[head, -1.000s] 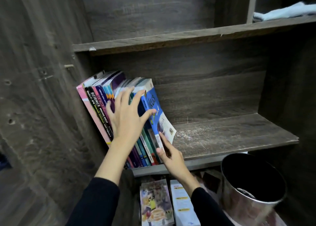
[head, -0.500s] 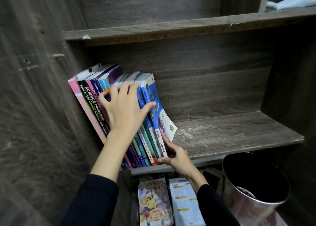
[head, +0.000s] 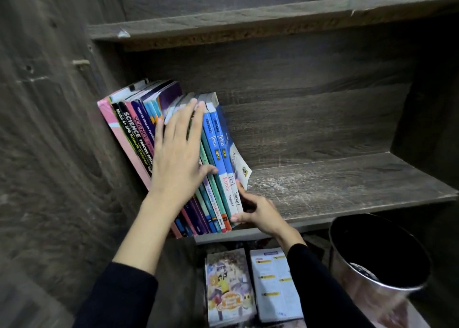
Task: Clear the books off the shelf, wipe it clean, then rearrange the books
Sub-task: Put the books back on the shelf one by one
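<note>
A row of several books [head: 134, 133] leans left against the side wall of the dark wooden shelf [head: 347, 191]. My left hand [head: 178, 153] lies flat with spread fingers on their spines, hiding the middle ones. The rightmost are two blue books [head: 217, 138], one marked Kimia and one Fizik. My right hand [head: 258, 209] presses against the bottom of the outermost blue book at the shelf's front edge, fingers on its cover side. The shelf to the right of the books is bare and shows pale dusty streaks.
A round metal bin [head: 377, 260] with a dark inside stands below the shelf at the right. Two books, a cartoon-cover one [head: 228, 288] and a white one [head: 273, 283], lie flat below the shelf. Another shelf board [head: 248, 22] runs above.
My left hand has flattened and slid up along the spines. My right hand has shifted lower to the base of the outer blue book. The books stand closer together and more upright.
</note>
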Tool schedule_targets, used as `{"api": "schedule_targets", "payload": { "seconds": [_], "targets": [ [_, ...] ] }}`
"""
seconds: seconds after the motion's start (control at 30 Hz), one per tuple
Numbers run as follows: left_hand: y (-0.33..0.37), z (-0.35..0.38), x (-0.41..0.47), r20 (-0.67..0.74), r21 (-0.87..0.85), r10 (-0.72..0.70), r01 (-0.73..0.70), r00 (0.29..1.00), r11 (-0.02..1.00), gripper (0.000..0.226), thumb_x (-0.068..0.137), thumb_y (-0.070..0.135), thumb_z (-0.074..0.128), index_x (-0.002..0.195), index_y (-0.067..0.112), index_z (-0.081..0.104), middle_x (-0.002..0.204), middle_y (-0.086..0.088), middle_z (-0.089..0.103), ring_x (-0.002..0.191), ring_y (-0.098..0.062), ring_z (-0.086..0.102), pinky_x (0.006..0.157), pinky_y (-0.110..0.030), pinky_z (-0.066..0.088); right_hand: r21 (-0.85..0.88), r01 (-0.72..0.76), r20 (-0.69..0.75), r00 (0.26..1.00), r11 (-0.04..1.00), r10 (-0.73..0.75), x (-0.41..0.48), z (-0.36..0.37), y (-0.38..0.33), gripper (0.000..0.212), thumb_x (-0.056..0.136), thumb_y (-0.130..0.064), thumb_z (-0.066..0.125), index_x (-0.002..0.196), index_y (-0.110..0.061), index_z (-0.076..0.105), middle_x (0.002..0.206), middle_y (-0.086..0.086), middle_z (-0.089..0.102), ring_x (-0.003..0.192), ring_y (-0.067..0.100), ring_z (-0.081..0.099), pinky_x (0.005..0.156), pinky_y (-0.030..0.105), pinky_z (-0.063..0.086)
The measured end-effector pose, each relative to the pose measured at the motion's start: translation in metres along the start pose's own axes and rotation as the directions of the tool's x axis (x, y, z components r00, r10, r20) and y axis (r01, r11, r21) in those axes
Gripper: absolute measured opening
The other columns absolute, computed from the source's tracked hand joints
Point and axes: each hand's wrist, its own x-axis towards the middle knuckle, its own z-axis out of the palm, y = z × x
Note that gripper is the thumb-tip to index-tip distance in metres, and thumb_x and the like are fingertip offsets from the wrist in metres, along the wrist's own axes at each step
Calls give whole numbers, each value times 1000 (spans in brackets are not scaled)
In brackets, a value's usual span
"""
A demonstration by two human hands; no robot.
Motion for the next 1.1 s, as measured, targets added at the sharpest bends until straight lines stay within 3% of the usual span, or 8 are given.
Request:
{"api": "schedule_targets", "payload": {
  "seconds": [0.13, 0.3, 0.43, 0.53, 0.63, 0.73, 0.9, 1.1],
  "targets": [
    [1, 3, -1, -13, -56, -39, 38, 999, 998, 120, 58, 37, 87, 150, 7, 15, 152, -11, 28, 142, -27, 21, 116, -41, 1, 61, -25, 121, 992, 998, 17, 4, -4, 6, 95, 75, -2, 77, 144, -45, 26, 146, -13, 38, 136, 9, 33, 115, 31, 23],
    [3, 2, -1, -5, -76, -51, 51, 999, 996, 116, 59, 36, 87, 149, 7, 20, 149, -11, 32, 141, -27, 22, 116, -41, 3, -35, -35, -1, 999, 999, 35, 0, -3, 3, 92, 72, -4, 79, 144, -38, 33, 141, -2, 50, 127, 11, 45, 111, 30, 32],
    [13, -1, -7, 46, -40, -94, 96, 994, 995, 115, 74, 30, 78, 151, 9, -4, 159, -8, -2, 146, -25, -5, 116, -39, -3, -203, -71, -91, 994, 977, 54, -10, 3, -3, 74, 76, -19, 78, 142, -24, 45, 136, 5, 56, 126, 19, 50, 109, 36, 38],
    [25, -2, -22, 77, 43, -105, 102, 992, 994, 102, 87, 33, 63, 147, 7, -15, 152, -10, -26, 141, -27, -21, 113, -39, -8, -448, -113, -93, 992, 887, 80, -21, -1, -14, 47, 83, -21, 69, 128, -21, 56, 119, 12, 65, 112, 27, 60, 93, 37, 49],
    [35, 0, -45, 53, 44, -83, 81, 995, 996, 81, 84, 31, 60, 149, 5, 20, 158, -17, 3, 145, -33, 1, 114, -46, 5, -606, -126, -75, 992, 785, 100, -37, -18, -30, 36, 89, -25, 60, 123, -16, 59, 119, 14, 64, 112, 30, 59, 88, 35, 48],
    [46, 2, -59, 53, 55, -66, 64, 996, 996, 56, 73, 23, 73, 124, 5, 58, 137, -18, 48, 132, -38, 40, 105, -55, 34, -675, -126, -60, 992, 727, 115, -54, -36, -47, 39, 92, -30, 58, 128, -15, 56, 125, 15, 59, 116, 32, 56, 91, 37, 45],
    [89, -18, -61, 477, 80, -82, 50, 875, 996, 39, 94, 28, 45, 127, 9, 51, 128, -10, 52, 122, -29, 47, 98, -39, 39, -692, -164, -88, 986, 703, 143, -94, -68, -62, 33, 92, -24, 58, 124, -13, 58, 126, 15, 58, 114, 32, 56, 94, 38, 47],
    [161, -24, -61, 590, -24, 40, -32, 806, 999, 30, 94, 21, 45, 117, 6, 57, 123, -16, 58, 112, -35, 56, 86, -39, 46, -714, -246, -161, 969, 656, 188, -152, -114, -60, 26, 92, -20, 56, 116, -11, 62, 118, 15, 60, 106, 33, 58, 84, 36, 48]
  ]
}}
